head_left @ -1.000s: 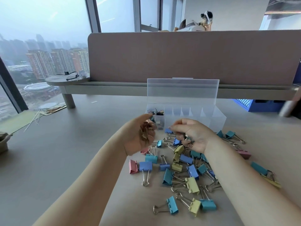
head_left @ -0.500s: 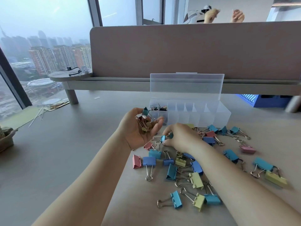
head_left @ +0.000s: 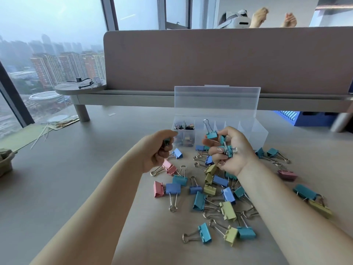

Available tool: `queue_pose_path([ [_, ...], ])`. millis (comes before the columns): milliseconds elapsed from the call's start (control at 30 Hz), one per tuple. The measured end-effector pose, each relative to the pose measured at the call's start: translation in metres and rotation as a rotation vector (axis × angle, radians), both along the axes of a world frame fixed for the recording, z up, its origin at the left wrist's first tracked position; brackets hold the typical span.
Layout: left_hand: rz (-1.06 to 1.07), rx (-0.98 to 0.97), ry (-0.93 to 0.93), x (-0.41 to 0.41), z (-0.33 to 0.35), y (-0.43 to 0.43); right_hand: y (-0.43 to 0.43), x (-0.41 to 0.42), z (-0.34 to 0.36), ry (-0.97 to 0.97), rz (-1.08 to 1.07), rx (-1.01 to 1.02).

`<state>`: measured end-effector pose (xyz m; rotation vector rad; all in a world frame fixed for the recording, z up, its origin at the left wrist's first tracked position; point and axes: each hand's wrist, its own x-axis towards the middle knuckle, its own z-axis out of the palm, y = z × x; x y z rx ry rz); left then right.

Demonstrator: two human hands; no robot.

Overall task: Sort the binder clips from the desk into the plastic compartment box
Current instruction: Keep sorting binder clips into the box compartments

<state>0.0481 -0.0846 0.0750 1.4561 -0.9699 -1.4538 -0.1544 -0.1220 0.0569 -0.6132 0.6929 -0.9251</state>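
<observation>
Several binder clips [head_left: 210, 196] in blue, teal, yellow and pink lie scattered on the desk in front of a clear plastic compartment box [head_left: 257, 134] with its lid raised. Its left compartments hold small dark clips [head_left: 184, 126]. My right hand [head_left: 232, 150] is lifted just before the box and grips several teal clips [head_left: 227, 148]; one teal clip [head_left: 211, 133] sticks up from my fingertips. My left hand [head_left: 159, 149] is curled near the box's left end, gripping small clips of which only a teal bit shows.
A padded divider [head_left: 229, 58] and a low shelf [head_left: 133, 97] run behind the box. A blue crate [head_left: 309, 118] sits at the right under the shelf. Papers and sticks [head_left: 44, 129] lie at the left by the window. A person's raised hands show above the divider.
My right hand rose from the pile with several teal clips. My left hand closed its fingers over the small clips that lay in its palm.
</observation>
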Motion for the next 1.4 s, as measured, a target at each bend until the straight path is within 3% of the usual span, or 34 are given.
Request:
queue_pose_path([
  [100, -0.034, -0.08, -0.452, 0.007, 0.003, 0.002, 0.0, 0.002, -0.003, -0.068, 0.009, -0.011],
  [233, -0.207, -0.182, -0.808, 0.011, 0.0, 0.007, 0.003, 0.006, -0.003, 0.024, 0.021, -0.011],
  [300, -0.353, -0.276, -0.994, 0.014, -0.001, 0.011, 0.006, 0.007, -0.001, 0.234, 0.039, -0.133],
  [367, -0.471, -0.296, -1.126, 0.018, -0.002, 0.014, 0.01, 0.008, 0.0, 0.566, 0.07, -0.322],
  [500, -0.527, -0.272, -1.141, 0.025, -0.007, 0.012, 0.022, 0.008, 0.009, 1.185, 0.271, -0.659],
  [600, -0.555, -0.277, -1.137, 0.022, -0.011, 0.011, 0.029, 0.009, 0.015, 1.458, 0.407, -0.754],
  [767, -0.532, -0.331, -1.27, 0.016, -0.017, 0.011, 0.047, 0.02, 0.022, 1.738, 0.559, -0.804],
  [933, -0.506, -0.337, -1.33, 0.014, -0.018, 0.01, 0.053, 0.031, 0.017, 1.811, 0.558, -0.858],
  [1133, -0.402, -0.274, -1.099, 0.018, -0.009, 0.007, 0.041, 0.019, 0.018, 1.598, 0.466, -0.784],
  [1167, -0.364, -0.237, -0.979, 0.018, -0.007, 0.007, 0.038, 0.016, 0.018, 1.503, 0.431, -0.743],
  [1300, -0.254, -0.066, -0.121, 0.007, 0.0, 0.013, 0.025, 0.003, 0.014, 0.757, 0.33, -0.38],
  [1400, -0.228, 0.061, 0.377, -0.002, -0.002, 0.011, 0.015, -0.004, 0.016, 0.291, 0.239, -0.119],
])
